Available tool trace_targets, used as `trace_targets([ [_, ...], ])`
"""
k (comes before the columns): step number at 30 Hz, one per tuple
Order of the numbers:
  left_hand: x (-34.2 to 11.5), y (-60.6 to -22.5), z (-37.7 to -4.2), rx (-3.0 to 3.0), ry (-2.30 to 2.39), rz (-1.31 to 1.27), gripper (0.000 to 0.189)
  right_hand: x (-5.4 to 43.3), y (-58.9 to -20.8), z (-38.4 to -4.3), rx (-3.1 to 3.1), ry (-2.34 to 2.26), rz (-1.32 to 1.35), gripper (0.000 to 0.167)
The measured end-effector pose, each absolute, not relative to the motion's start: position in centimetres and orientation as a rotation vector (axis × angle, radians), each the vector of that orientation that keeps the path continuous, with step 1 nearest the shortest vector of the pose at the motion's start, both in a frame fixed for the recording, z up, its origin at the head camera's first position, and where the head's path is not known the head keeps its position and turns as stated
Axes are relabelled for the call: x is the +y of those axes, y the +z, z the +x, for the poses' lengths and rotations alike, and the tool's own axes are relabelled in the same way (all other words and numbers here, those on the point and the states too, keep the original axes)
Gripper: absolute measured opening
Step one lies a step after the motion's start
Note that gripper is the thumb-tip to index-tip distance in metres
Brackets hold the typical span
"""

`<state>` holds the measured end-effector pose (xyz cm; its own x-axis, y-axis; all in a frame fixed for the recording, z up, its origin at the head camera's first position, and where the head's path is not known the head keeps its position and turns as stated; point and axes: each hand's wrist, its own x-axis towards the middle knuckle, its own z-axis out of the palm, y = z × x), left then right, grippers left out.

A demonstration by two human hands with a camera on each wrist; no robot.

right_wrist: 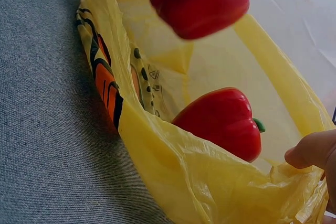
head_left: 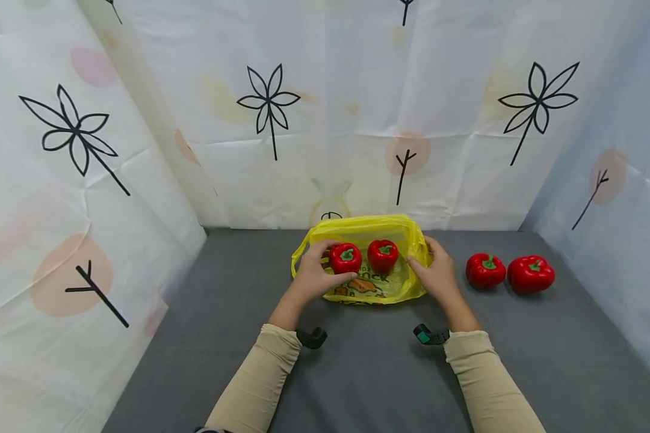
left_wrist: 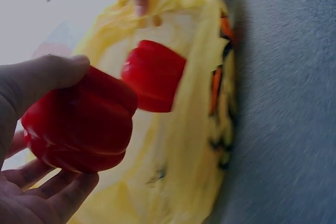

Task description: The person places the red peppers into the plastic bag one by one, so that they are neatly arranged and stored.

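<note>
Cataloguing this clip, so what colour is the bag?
The bag is yellow, showing best in the head view.

Both hands (head_left: 311, 278) (head_left: 437, 272) gripping — thumbs (head_left: 343, 278) pointing inward.

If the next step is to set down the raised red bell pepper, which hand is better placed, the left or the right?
Probably the left hand: it grips the raised red bell pepper at the opening of the yellow plastic bag, while the right hand pinches the bag's rim.

On the yellow bag (head_left: 368, 224), lettering (head_left: 376, 278) ending "CK" and a small triangular sign (right_wrist: 154, 72)
</note>
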<state>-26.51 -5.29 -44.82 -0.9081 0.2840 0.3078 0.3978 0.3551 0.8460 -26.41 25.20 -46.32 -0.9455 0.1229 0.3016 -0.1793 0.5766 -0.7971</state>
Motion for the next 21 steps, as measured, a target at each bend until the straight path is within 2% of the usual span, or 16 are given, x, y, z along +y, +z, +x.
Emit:
trace_targets([
  [21,-1.6,-47.6,-29.8,-2.594,-1.513,-0.528,0.073,25.2,-46.5,-26.6,-2.473,1.302,0.035,0.060],
])
